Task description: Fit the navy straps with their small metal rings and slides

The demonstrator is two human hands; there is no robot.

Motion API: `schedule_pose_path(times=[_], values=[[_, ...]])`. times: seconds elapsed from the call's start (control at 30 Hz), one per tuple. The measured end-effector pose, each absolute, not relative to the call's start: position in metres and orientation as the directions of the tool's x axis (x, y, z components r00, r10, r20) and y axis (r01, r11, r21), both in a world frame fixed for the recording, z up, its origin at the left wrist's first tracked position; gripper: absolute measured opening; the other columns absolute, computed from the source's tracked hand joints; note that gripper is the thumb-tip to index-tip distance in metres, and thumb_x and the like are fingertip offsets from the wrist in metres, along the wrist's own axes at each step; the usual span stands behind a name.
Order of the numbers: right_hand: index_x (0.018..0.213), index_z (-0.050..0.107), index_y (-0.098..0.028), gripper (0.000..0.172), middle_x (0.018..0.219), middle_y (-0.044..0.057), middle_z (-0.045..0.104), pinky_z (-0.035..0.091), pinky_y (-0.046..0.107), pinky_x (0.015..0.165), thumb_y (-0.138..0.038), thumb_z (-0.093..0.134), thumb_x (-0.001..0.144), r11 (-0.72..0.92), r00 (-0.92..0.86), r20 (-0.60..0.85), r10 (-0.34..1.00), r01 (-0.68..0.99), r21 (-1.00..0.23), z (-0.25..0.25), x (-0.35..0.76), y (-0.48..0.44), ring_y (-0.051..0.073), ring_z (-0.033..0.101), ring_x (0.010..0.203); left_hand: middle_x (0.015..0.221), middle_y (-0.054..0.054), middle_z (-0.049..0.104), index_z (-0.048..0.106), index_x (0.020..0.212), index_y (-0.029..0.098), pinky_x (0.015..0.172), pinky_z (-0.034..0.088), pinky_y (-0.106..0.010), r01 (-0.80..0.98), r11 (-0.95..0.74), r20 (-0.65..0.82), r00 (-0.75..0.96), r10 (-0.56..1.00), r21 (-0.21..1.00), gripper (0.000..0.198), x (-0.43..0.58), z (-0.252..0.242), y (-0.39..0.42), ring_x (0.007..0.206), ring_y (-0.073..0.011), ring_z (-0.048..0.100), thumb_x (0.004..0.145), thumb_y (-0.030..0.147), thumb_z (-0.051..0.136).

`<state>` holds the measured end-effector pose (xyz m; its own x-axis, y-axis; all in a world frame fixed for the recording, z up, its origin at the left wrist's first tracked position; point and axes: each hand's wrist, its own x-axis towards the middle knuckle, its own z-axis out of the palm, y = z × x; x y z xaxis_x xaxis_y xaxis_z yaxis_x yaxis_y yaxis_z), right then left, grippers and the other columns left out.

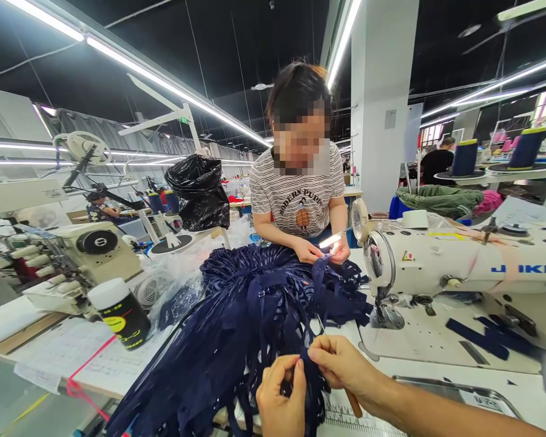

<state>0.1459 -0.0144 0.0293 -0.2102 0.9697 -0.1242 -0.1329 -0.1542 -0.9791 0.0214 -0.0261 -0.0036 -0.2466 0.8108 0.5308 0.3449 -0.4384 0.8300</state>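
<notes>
A big heap of navy blue fabric strips [236, 321] lies across the table in front of me. My left hand [279, 397] pinches one navy strip near the bottom edge of the view. My right hand [341, 364] meets it from the right, gripping the same strip together with a thin tool whose metal tip points up and whose brown handle [353, 403] shows below the wrist. Across the heap, a co-worker in a striped T-shirt [298, 194] handles strips with both hands [323, 250].
A white JUKI sewing machine [459, 267] stands at the right, with loose navy pieces [482, 337] on its bed. A black bottle with a white cap [121, 312] and another machine [77, 261] stand at the left. A black bag [200, 191] hangs behind. A ruler strip [346, 419] runs along the table's front edge.
</notes>
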Motion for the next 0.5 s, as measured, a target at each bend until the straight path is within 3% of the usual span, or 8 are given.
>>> schedule_pose_path(times=[0.1,0.23,0.33,0.5], values=[[0.060,0.041,-0.019,0.032,0.039,-0.014,0.029,0.008,0.021,0.038,-0.047,0.056,0.058,-0.138,-0.204,-0.116,0.972,-0.100,-0.985,0.0287,0.1469,-0.0148,0.001,0.017,0.033,0.063,0.000,0.064,0.063,0.067,0.022,0.059,0.037,-0.026,0.501,-0.544,0.695,-0.175,0.698,0.673,0.020,0.0222,-0.0023,-0.0269,0.055,-0.0144,0.047,0.080,0.032,0.051],[0.059,0.038,-0.019,0.031,0.037,-0.015,0.025,0.008,0.020,0.038,-0.046,0.054,0.061,-0.145,-0.235,-0.120,0.965,-0.094,-0.985,0.0284,0.1493,-0.0163,0.001,0.015,0.033,0.059,0.001,0.060,0.057,0.064,0.022,0.059,0.033,-0.026,0.602,-0.568,0.749,-0.077,0.659,0.561,0.023,0.0198,-0.0050,-0.0270,0.053,-0.0140,0.041,0.083,0.023,0.044],[0.060,0.038,-0.019,0.028,0.038,-0.014,0.027,0.010,0.018,0.036,-0.043,0.053,0.061,-0.173,-0.265,-0.149,0.953,-0.070,-0.982,0.0308,0.1508,-0.0180,0.001,0.015,0.034,0.060,0.001,0.058,0.055,0.063,0.022,0.059,0.032,-0.026,0.589,-0.534,0.696,-0.068,0.715,0.607,0.025,0.0173,-0.0061,-0.0266,0.054,-0.0145,0.041,0.084,0.025,0.042],[0.067,0.041,-0.019,0.020,0.041,-0.013,0.029,0.009,0.017,0.033,-0.038,0.049,0.066,-0.223,-0.287,-0.207,0.935,-0.023,-0.975,0.0286,0.1511,-0.0220,0.003,0.017,0.035,0.053,0.001,0.052,0.051,0.058,0.022,0.056,0.035,-0.025,0.381,-0.403,0.460,-0.069,0.885,0.832,0.031,0.0158,-0.0024,-0.0266,0.052,-0.0149,0.048,0.081,0.040,0.044]])
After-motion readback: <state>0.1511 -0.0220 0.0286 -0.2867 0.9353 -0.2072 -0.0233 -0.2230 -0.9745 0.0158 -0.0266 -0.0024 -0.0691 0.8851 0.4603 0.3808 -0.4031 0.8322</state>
